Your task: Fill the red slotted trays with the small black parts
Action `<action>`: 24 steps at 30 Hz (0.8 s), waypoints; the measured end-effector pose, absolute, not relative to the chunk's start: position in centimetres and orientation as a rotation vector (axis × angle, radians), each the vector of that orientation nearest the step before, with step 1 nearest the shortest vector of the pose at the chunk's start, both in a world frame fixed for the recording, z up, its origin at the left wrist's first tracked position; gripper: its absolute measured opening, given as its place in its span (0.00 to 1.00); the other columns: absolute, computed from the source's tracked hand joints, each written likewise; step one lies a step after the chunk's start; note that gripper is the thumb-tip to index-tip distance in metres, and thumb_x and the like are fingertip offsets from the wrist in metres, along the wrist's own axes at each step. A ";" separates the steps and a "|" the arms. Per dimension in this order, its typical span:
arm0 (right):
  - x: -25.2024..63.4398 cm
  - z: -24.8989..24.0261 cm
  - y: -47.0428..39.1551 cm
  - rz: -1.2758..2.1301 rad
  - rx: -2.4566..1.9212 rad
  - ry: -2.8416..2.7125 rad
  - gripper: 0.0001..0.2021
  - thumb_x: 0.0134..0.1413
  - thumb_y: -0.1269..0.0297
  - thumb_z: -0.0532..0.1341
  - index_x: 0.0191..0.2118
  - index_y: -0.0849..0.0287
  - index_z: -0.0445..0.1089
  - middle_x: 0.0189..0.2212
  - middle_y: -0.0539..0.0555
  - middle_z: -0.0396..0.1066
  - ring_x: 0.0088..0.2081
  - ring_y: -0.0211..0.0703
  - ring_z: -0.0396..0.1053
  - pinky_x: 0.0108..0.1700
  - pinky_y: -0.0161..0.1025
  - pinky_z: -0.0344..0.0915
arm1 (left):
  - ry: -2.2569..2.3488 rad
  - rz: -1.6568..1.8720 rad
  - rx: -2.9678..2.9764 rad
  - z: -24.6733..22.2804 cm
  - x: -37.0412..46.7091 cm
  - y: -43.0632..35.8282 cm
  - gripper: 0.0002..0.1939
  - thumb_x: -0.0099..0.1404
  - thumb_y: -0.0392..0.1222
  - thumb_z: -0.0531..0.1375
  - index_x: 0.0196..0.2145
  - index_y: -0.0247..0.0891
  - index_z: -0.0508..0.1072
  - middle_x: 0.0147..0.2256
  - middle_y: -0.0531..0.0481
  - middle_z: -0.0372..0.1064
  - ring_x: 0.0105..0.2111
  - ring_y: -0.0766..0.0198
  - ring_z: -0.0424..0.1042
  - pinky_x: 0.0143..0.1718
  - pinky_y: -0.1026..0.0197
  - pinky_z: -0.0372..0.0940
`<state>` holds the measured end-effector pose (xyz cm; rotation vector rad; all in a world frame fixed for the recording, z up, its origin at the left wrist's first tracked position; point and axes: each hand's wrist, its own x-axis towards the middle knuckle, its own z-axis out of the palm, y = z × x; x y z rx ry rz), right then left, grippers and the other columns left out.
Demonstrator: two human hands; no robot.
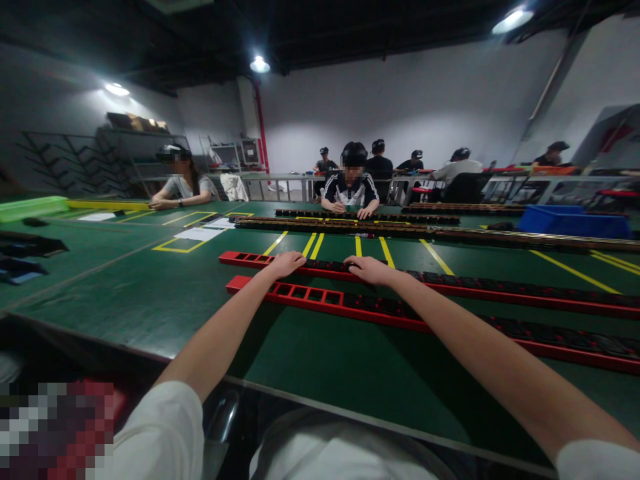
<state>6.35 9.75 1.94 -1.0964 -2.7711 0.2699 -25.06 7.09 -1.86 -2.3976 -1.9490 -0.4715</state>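
Two long red slotted bars lie side by side across the green table. My left hand [289,265] is at the far red bar [233,257], its fingers closed over the edge near the black inserts [325,265]. To its right, my right hand [370,270] rests on the same bar, with fingers bent down at a black insert; the fingertips are partly hidden. The near red bar [300,300] passes under my forearms. Its left slots are hollow, while black inserts [387,305] fill the slots further right.
Long dark strips [330,225] cross the table beyond the bars. A blue bin [573,221] stands at far right, white papers [203,232] lie left of centre, and dark parts [33,243] sit at far left. A co-worker [351,187] works opposite; another person [183,180] sits left.
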 end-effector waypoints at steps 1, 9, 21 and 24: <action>6.3 2.0 9.7 0.273 -1.096 -2.772 0.21 0.68 0.61 0.50 0.61 0.60 0.66 0.59 0.61 0.70 0.57 0.53 0.69 0.60 0.45 0.63 | -1.933 -0.485 -2.416 -1.8 -24.9 7.1 0.22 0.74 0.51 0.46 0.45 0.38 0.75 0.47 0.43 0.75 0.46 0.53 0.73 0.48 0.55 0.66; 6.4 1.8 9.9 0.271 -1.082 -2.772 0.20 0.68 0.61 0.51 0.61 0.59 0.66 0.58 0.60 0.71 0.57 0.52 0.70 0.60 0.44 0.63 | -1.792 -0.551 -2.515 -1.7 -24.4 7.1 0.20 0.73 0.41 0.47 0.52 0.37 0.74 0.51 0.45 0.75 0.52 0.57 0.73 0.56 0.58 0.63; 6.2 1.7 10.0 0.241 -1.076 -2.784 0.20 0.68 0.60 0.51 0.60 0.58 0.66 0.56 0.60 0.72 0.54 0.52 0.71 0.57 0.44 0.65 | -1.767 -0.413 -2.450 -1.6 -21.9 6.6 0.22 0.75 0.50 0.45 0.43 0.35 0.75 0.44 0.39 0.75 0.46 0.52 0.74 0.51 0.53 0.64; 6.3 1.6 10.0 0.245 -1.079 -2.781 0.20 0.68 0.60 0.51 0.60 0.59 0.66 0.56 0.61 0.72 0.54 0.53 0.71 0.57 0.45 0.65 | -1.768 -0.373 -2.416 -1.7 -21.4 6.5 0.22 0.75 0.49 0.44 0.42 0.35 0.74 0.43 0.39 0.75 0.45 0.52 0.73 0.51 0.52 0.63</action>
